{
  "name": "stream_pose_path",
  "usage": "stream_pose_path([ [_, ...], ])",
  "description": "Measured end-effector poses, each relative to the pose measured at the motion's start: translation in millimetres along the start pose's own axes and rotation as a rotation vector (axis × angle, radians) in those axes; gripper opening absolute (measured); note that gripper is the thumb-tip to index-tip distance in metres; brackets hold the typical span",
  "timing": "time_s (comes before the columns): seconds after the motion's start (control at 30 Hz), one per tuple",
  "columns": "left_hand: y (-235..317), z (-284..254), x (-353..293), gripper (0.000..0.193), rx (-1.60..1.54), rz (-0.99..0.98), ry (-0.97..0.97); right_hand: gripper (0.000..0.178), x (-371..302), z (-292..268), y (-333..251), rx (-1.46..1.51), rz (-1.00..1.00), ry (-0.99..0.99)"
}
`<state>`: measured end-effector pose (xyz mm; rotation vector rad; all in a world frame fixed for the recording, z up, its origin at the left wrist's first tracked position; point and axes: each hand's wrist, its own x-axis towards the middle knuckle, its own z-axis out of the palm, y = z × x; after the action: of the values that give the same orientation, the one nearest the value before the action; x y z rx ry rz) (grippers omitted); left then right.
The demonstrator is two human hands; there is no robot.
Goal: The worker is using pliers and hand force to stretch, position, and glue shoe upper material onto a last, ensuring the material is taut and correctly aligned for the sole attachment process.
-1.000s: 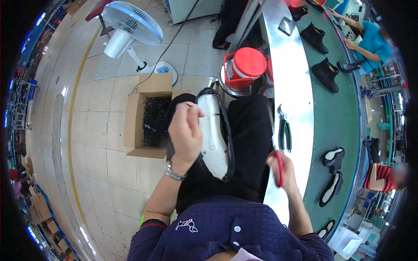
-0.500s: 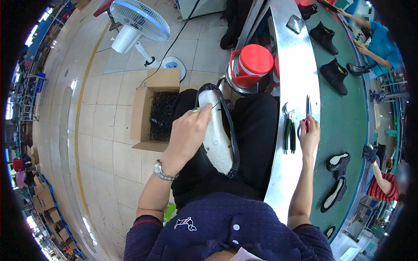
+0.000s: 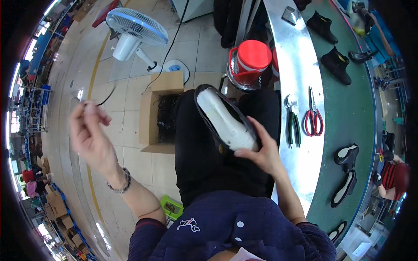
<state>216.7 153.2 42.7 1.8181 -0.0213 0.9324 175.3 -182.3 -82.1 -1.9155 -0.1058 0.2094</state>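
Note:
A black shoe upper (image 3: 203, 98) with its white underside facing up lies tilted across my lap. My right hand (image 3: 263, 150) grips its near end, thumb on the white face and fingers along the side. Out to the left, over the floor, my left hand (image 3: 93, 135) is raised and blurred, pinching a thin black strip (image 3: 109, 95) that trails from the fingertips. Red-handled scissors (image 3: 313, 122) lie on the metal bench to the right, beside green-handled pincers (image 3: 293, 130). No hand touches either tool.
An open carton (image 3: 148, 122) holding dark scraps stands left of my legs. Beyond it is a white fan (image 3: 137, 28). A red lidded bucket (image 3: 254, 56) stands by the bench. Black boots (image 3: 336, 65) and shoes sit on the green conveyor (image 3: 313, 182); co-workers are at the far right.
My left hand has swung from the shoe out to the left with the black strip. My right hand has let go of the scissors on the bench and taken hold of the shoe.

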Motion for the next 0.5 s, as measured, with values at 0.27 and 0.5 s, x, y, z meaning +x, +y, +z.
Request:
stream_pose_path([
  [0.27, -153.0, 28.0, -53.6, 0.036, 1.148, 0.083, -0.663, 0.046, 21.0, -85.7, 83.3, -0.775, 0.065, 0.596],
  [0.5, -50.4, 207.7, -48.2, 0.043, 0.005, 0.286, -1.048, 0.047, 15.2, -87.8, 134.5, -0.902, 0.191, 0.447],
])
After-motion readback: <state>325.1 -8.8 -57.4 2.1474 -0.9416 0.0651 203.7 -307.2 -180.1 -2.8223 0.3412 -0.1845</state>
